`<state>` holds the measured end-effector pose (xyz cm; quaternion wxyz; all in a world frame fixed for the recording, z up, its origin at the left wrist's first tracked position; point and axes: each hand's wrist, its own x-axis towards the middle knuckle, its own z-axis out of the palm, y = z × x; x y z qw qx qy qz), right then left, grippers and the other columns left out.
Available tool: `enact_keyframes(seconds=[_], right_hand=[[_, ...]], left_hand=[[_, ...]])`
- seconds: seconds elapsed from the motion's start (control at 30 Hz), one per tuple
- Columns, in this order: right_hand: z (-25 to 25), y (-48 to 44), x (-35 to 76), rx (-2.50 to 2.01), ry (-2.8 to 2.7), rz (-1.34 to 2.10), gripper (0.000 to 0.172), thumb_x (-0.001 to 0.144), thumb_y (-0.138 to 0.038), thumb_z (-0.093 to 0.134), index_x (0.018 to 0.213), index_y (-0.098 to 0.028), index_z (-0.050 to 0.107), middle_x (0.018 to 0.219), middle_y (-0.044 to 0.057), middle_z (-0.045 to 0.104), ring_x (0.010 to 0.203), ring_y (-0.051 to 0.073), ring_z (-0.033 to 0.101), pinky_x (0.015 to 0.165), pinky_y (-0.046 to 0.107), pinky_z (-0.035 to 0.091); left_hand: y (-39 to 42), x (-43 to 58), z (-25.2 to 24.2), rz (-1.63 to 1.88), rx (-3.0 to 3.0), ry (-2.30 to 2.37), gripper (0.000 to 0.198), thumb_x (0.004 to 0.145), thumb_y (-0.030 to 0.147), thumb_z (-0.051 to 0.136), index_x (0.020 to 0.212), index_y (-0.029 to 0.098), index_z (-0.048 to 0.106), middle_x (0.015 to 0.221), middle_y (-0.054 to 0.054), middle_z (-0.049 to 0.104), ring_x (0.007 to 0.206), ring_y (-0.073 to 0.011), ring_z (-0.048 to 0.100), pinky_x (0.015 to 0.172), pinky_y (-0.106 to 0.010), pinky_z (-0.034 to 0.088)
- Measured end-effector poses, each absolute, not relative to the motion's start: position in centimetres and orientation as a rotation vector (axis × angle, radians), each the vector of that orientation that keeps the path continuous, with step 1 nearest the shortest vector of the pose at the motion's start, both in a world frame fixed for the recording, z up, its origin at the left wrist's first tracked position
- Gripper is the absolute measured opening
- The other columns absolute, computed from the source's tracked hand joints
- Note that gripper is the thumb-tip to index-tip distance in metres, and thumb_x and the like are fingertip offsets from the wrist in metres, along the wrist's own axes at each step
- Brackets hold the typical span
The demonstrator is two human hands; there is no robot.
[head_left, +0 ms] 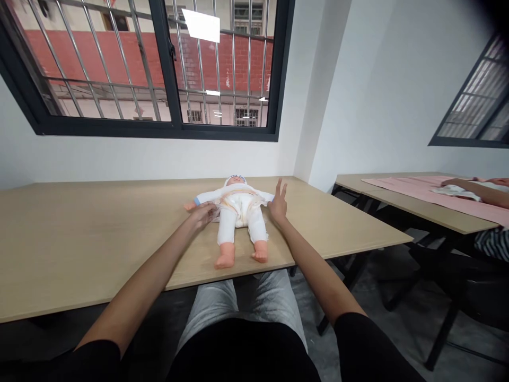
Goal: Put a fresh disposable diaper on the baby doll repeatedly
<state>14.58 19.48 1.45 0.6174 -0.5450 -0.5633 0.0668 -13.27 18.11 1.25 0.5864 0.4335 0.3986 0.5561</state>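
Note:
A baby doll (226,255) lies on its back on the wooden table (99,233), bare feet towards me and arms spread. It wears a white suit and a patterned cap (237,176). Around its hips is a white diaper (240,204) with a yellowish line down the front and thin, ruffled sides. My left hand (204,213), slightly blurred, reaches flat to the diaper's side edge with fingers stretched out. At the other hip my right hand (278,205) is open, fingers spread and raised, its thumb side close to the diaper. Whether the thumb touches it I cannot tell.
A barred window (175,127) is in the wall behind the table. To the right, a second table (421,209) bears a pink cloth (417,190), where another person's forearm (477,192) reaches over a white cloth item (457,192). A dark chair (473,292) stands below.

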Motion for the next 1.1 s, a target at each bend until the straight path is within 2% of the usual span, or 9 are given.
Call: enact_keyframes(seconds=[0.13, 0.23, 0.37, 0.63, 0.83, 1.1], right_hand=[[0.5, 20.5, 15.0, -1.292, -1.255, 0.234, 0.102, 0.058, 0.006, 0.058, 0.141, -0.042, 0.024, 0.152, 0.013, 0.016, 0.065, 0.012, 0.057, 0.068, 0.032, 0.046], [0.3, 20.8, 15.0, -1.394, -1.338, 0.14, 0.103, 0.062, 0.002, 0.059, 0.143, -0.042, 0.015, 0.153, 0.014, 0.012, 0.069, 0.013, 0.06, 0.068, 0.033, 0.047], [0.4, 20.9, 14.9, -1.524, -1.416, 0.062, 0.101, 0.067, -0.006, 0.059, 0.146, -0.036, 0.005, 0.153, 0.018, 0.009, 0.076, 0.017, 0.064, 0.068, 0.031, 0.048], [0.7, 20.5, 14.9, -1.705, -1.552, 0.025, 0.1, 0.074, -0.011, 0.053, 0.144, -0.032, -0.015, 0.153, 0.02, 0.004, 0.099, 0.026, 0.062, 0.088, 0.042, 0.044], [0.5, 20.7, 15.0, -1.697, -1.576, 0.049, 0.098, 0.076, -0.015, 0.053, 0.144, -0.03, -0.016, 0.152, 0.023, 0.005, 0.108, 0.03, 0.058, 0.093, 0.045, 0.04], [0.3, 20.8, 15.2, -1.684, -1.591, 0.062, 0.096, 0.076, -0.013, 0.051, 0.144, -0.028, -0.014, 0.151, 0.024, 0.009, 0.112, 0.031, 0.055, 0.091, 0.042, 0.041]], left_hand=[[17.8, -13.1, 1.5, 1.306, 0.995, 0.954, 0.018, 0.058, 0.001, 0.061, 0.064, 0.016, 0.054, 0.057, 0.002, 0.059, 0.05, -0.0097, 0.055, 0.05, -0.02, 0.047], [17.6, -13.0, 1.7, 1.31, 0.985, 0.975, 0.017, 0.058, 0.001, 0.06, 0.063, 0.016, 0.054, 0.055, 0.002, 0.057, 0.049, -0.0092, 0.054, 0.05, -0.02, 0.046], [17.5, -12.9, 1.8, 1.308, 0.986, 0.987, 0.018, 0.057, 0.002, 0.061, 0.064, 0.016, 0.053, 0.055, 0.003, 0.057, 0.05, -0.0092, 0.054, 0.052, -0.02, 0.047], [18.2, -13.2, 1.1, 1.303, 1.018, 0.979, 0.017, 0.055, 0.007, 0.063, 0.068, 0.015, 0.053, 0.058, 0.002, 0.058, 0.05, -0.0092, 0.054, 0.049, -0.02, 0.045], [18.9, -13.6, 0.6, 1.295, 1.053, 0.997, 0.017, 0.053, 0.01, 0.064, 0.064, 0.015, 0.052, 0.054, 0.004, 0.054, 0.047, -0.0083, 0.051, 0.044, -0.018, 0.038], [19.2, -13.7, 0.3, 1.288, 1.077, 1.004, 0.019, 0.052, 0.012, 0.065, 0.066, 0.016, 0.052, 0.055, 0.005, 0.053, 0.049, -0.0078, 0.051, 0.047, -0.019, 0.038]])
